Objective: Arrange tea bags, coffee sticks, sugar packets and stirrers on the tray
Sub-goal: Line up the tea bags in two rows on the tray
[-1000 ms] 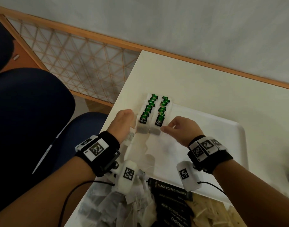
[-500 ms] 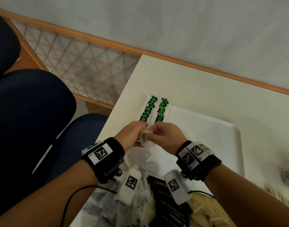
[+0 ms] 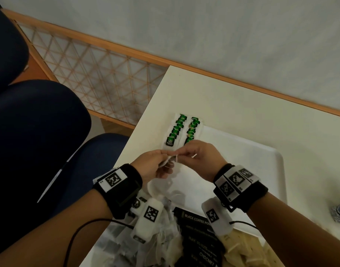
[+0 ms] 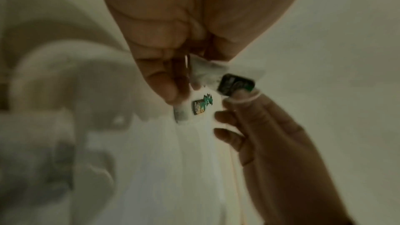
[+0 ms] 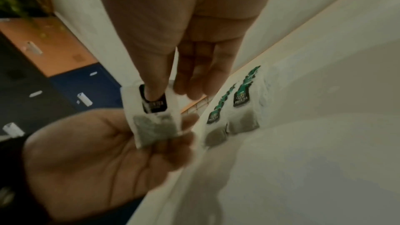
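Both hands [image 3: 151,164] [image 3: 202,160] pinching one flat paper tea bag [image 5: 154,117]; beyond, two overlapped bag rows [image 3: 181,131] on white tray [image 3: 261,166].

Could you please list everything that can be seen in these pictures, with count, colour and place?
Held tea bag: one, white with dark tag, pinched between both hands above the tray.
Tea bag rows: two, white bags with green tags, far left corner of the tray.
Tray: one, white, on the table.
Table: one, cream.
Loose tea bags: a pile, whitish, near edge.
Coffee sticks: several, black, near edge.
Chairs: dark blue, left.
Left hand: pinches the bag.
Right hand: pinches the bag.
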Tool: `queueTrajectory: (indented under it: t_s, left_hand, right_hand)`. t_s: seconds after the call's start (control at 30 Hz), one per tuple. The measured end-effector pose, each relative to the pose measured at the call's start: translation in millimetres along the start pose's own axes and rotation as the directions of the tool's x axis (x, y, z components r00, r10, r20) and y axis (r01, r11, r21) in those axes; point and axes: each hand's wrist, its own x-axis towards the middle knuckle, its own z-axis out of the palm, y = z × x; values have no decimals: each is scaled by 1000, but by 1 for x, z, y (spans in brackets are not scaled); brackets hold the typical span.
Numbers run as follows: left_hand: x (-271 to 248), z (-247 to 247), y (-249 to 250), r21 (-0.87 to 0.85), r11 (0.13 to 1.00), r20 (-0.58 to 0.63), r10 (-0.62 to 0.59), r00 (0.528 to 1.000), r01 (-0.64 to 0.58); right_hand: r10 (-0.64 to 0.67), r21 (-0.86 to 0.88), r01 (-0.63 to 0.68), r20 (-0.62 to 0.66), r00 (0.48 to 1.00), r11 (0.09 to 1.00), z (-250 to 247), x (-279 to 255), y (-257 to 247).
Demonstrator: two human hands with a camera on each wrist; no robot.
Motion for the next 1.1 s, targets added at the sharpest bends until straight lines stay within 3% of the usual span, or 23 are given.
queueTrajectory:
  t_s: [0.1,0.23,0.53,0.77,0.93,1.1]
  left_hand:
    - [5,-4,-2,78,996,-61,42,997,-37]
    - [6,-10,-6,98,991,-99,95,991,-86]
    - [20,-25,-9,195,967,-251,209,945,-162]
    - [41,-23,-3,357,934,-242,121,963,-28]
    - [50,-18,0,427,904,-219,92,971,10]
    - [52,-14,1,523,852,-215,134,967,-2]
  right_hand:
    - [15,-90,-22,-71,997,996,-3,7,2]
    - [75,-297,-63,28,997,953,0,11,4]
    - [158,-168,-144,74,985,975,11,28,-2]
    - [237,-183,-236,-13,971,954,13,47,7]
    - [270,-131,-291,-160,949,948,-2,34,23]
    - [408,-348,-356,87,909,867,-5,17,36]
